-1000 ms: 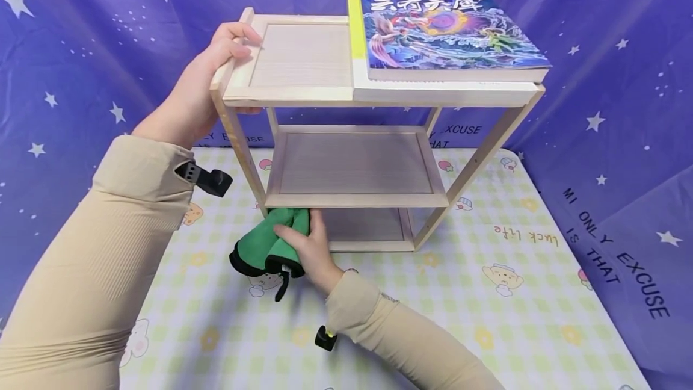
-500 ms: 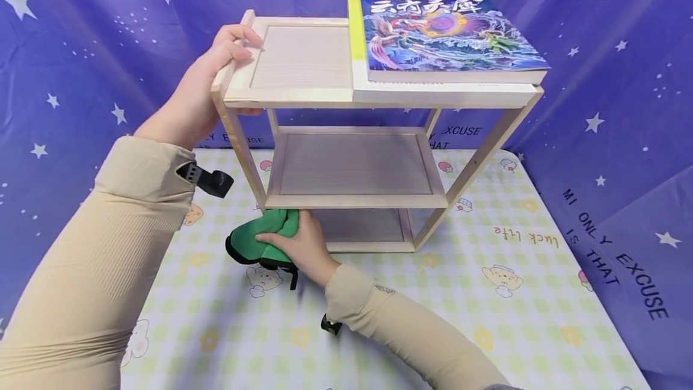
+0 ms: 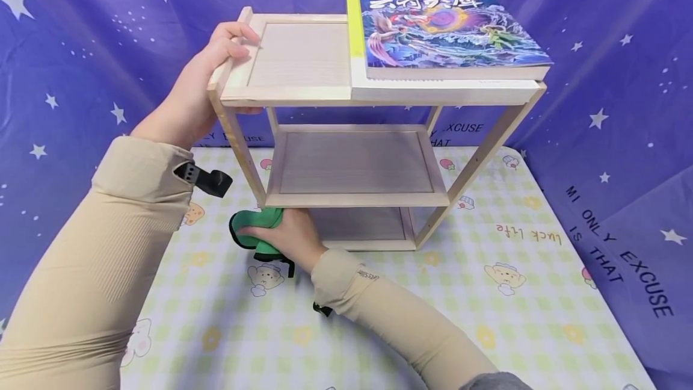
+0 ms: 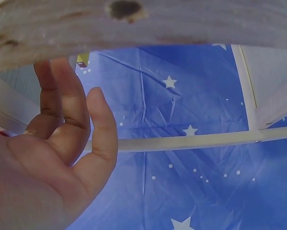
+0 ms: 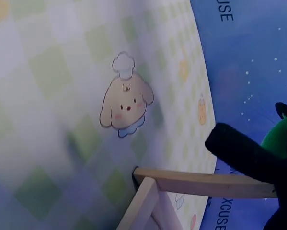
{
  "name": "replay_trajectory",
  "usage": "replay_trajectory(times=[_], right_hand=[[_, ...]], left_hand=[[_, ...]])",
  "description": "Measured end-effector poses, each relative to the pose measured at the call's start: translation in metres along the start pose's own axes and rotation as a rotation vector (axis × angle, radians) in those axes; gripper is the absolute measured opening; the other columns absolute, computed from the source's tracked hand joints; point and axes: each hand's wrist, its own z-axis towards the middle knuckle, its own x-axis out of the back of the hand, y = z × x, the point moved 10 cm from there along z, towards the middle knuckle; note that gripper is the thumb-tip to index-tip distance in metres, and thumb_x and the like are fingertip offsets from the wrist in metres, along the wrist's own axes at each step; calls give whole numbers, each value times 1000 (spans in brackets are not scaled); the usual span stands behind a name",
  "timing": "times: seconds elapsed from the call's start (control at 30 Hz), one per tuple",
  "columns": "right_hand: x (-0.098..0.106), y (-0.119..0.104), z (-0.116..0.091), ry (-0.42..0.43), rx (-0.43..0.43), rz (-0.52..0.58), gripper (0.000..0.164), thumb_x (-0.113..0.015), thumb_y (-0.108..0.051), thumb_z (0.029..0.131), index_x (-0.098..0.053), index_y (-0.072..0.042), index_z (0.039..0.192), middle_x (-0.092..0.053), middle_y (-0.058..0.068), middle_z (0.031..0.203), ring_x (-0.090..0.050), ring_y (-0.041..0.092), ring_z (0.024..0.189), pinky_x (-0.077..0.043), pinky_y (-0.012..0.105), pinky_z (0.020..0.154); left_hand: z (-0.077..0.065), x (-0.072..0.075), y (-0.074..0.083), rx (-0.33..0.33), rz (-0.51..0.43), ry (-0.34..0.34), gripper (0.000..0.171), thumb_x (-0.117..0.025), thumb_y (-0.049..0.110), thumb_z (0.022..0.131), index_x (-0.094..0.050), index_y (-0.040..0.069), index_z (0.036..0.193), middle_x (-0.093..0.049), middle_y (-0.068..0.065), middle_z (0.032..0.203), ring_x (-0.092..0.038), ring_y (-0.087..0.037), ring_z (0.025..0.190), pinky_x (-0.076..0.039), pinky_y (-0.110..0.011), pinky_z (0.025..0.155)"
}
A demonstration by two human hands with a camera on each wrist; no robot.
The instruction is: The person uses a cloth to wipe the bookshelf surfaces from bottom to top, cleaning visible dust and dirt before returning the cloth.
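A three-tier wooden shelf (image 3: pixel 354 199) stands on the table. My left hand (image 3: pixel 203 80) grips the left end of its top tier, fingers over the edge. In the left wrist view, the fingers of that hand (image 4: pixel 76 129) curl up around the wooden end rail (image 4: pixel 172 24). Low at the shelf's left front leg, my right hand (image 3: pixel 289 233) holds a folded green cloth (image 3: pixel 254 219) with black edging and a black loop, thumb on top; its other fingers are hidden. Part of the cloth (image 5: pixel 276 141) shows at the right wrist view's right edge.
Two stacked books, the upper one a blue illustrated book (image 3: pixel 449 26), lie on the top tier's right half. A checked tablecloth (image 3: pixel 390 312) with cartoon prints covers the table. A purple star-patterned curtain (image 3: pixel 97 65) hangs behind and at both sides.
My right hand and the green cloth have shifted slightly left and up by the shelf's lower left, and the cloth looks more bunched. The left hand keeps its grip on the shelf.
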Motion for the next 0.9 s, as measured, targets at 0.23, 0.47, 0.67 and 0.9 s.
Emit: replay_trajectory(times=[0.23, 0.47, 0.67, 0.9], right_hand=[[5, -5, 6, 103, 104, 3, 51, -79, -51, 77, -58, -19, 110, -62, -7, 96, -61, 8, 92, -49, 24, 86], [5, -6, 8, 143, 142, 28, 37, -79, -38, 80, -61, -13, 101, -66, 0, 96, -63, 14, 90, -50, 26, 82], [2, -3, 9, 129, 108, 70, 32, -78, -30, 79, -62, -8, 96, -65, 4, 95, -61, 16, 86, -50, 27, 82], [-3, 0, 11, 87, 133, 67, 28, -78, -28, 78, -61, -11, 93, -64, 2, 91, -60, 14, 83, -49, 24, 80]], left_hand=[[0, 0, 0, 1, 0, -1, 20, -40, 24, 95, -50, 29, 111, -32, -7, 139, -53, -27, 101, -50, -39, 64], [0, -1, 2, -2, 24, -4, 19, -39, 24, 95, -48, 29, 112, -30, -9, 141, -51, -29, 101, -50, -38, 62], [0, -2, 1, 0, 51, -7, 19, -39, 26, 96, -47, 30, 112, -29, -7, 142, -48, -29, 106, -50, -38, 65], [-1, -1, 1, -1, 6, -8, 19, -39, 24, 96, -49, 28, 112, -30, -7, 142, -52, -28, 102, -50, -38, 64]])
